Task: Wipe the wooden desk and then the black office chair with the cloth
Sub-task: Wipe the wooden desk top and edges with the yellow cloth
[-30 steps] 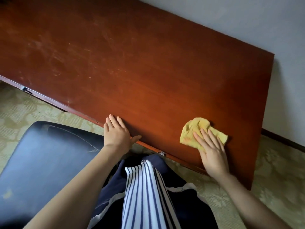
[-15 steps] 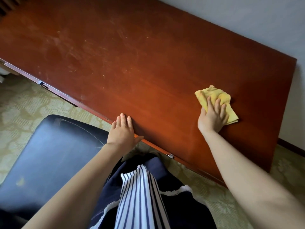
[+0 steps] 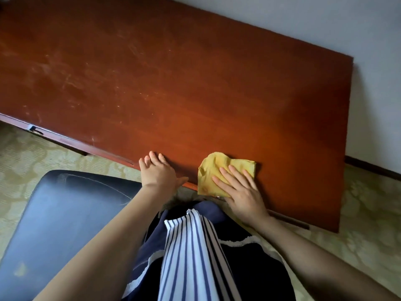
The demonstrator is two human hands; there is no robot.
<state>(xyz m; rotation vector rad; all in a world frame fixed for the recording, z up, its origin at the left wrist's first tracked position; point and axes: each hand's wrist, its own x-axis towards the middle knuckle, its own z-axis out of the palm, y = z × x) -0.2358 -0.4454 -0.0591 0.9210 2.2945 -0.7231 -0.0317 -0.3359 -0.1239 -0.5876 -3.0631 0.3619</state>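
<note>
Surroundings: a pale green patterned carpet [image 3: 368,213] lies under everything; a grey-white wall [image 3: 325,29] with a dark baseboard [image 3: 373,168] runs behind the desk's far edge.
Desk: the reddish-brown wooden desk top [image 3: 195,83] fills the upper view, with pale scuffs and streaks across its left half; a small metal fitting [image 3: 32,128] sits on the front edge at far left.
Chair: the black padded office chair seat [image 3: 65,213] stands at lower left, just in front of the desk and beside the left forearm.
Clothing: a blue-and-white striped garment [image 3: 191,257] over dark fabric hangs between the arms.
Cloth: the crumpled yellow cloth [image 3: 214,168] lies on the desk at its near edge, its lower corner overhanging the edge.
Right hand: the right hand [image 3: 240,192] lies flat with fingers spread and straight, pressing the cloth to the wood, not gripping it.
Left hand: the left hand [image 3: 158,172] rests on the desk's front edge just left of the cloth, fingers extended on top, thumb out along the edge, holding nothing.
</note>
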